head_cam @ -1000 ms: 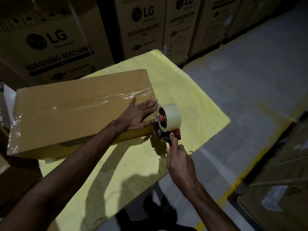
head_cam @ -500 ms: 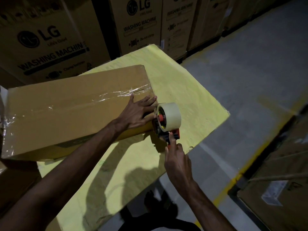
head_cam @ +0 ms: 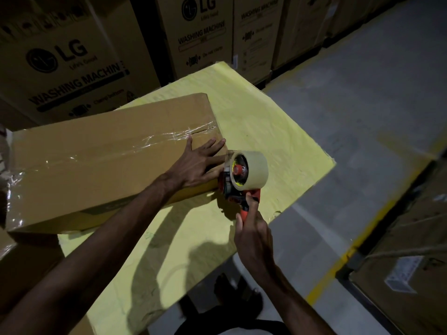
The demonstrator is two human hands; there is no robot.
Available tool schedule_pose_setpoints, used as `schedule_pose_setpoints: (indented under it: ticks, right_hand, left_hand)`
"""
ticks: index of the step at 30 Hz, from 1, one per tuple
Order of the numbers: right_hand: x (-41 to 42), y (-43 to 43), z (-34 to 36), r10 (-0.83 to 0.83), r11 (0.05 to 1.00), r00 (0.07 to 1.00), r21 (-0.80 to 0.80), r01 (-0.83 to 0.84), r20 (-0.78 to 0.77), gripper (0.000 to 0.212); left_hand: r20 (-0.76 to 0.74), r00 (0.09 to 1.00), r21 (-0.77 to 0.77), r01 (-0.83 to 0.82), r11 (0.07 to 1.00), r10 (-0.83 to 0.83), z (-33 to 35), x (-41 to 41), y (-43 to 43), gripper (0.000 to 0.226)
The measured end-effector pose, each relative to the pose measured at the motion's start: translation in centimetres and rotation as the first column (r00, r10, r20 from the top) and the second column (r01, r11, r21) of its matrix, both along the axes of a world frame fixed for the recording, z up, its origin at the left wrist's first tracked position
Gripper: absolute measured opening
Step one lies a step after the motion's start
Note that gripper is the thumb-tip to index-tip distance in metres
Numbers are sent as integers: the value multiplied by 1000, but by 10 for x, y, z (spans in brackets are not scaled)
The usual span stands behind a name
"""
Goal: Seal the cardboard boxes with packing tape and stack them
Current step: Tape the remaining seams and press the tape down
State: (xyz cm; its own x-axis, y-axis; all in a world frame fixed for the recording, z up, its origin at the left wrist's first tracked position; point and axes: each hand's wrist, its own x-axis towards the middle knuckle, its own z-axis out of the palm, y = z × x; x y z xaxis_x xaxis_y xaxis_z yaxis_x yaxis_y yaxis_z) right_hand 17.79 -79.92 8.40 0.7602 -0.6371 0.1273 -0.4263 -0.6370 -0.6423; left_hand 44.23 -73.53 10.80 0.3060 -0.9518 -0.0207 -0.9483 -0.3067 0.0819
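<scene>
A: Head cam: where's the box?

B: Cardboard box (head_cam: pixel 101 165) lies flat on the yellow table (head_cam: pixel 278 141), long side running L to R. Its L end reaches past the table's edge. A clear tape strip (head_cam: pixel 121 153) runs along the top seam and is wrinkled near the R end.

A: Hands?

B: Left hand (head_cam: pixel 196 165) is palm down on the box top by the near R corner, fingers straight & spread, pressing. Right hand (head_cam: pixel 254 235) is curled round the red handle of the tape dispenser (head_cam: pixel 238 189), thumb up along the handle.

A: Dispenser vs box?

B: Its nose is at the box's R end face, just beside the left hand's fingertips. Can't tell if it's touching, the tape roll (head_cam: pixel 254 170) hides that spot. Roll is pale, mounted on a red hub.

A: Bkgd?

B: LG washing machine cartons (head_cam: pixel 60 68) stand behind the table. Grey floor (head_cam: pixel 362 93) is to the R w/ a yellow line (head_cam: pixel 350 250). A brown carton (head_cam: pixel 411 250) w/ a white label is at far R.
</scene>
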Motion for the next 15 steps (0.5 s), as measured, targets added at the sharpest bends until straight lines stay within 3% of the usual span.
schedule_pose_setpoints:
  ticks: [6, 15]
  right_hand:
    - [-9, -3, -3, -36, 993, 999, 109, 38, -21, 59]
    - [-2, 2, -6, -3, 997, 1000, 75, 3, -8, 62]
  left_hand:
    - [49, 998, 7, -32, 999, 31, -3, -4, -3, 66]
    - [47, 999, 2, -19, 1000, 19, -2, -1, -1, 66]
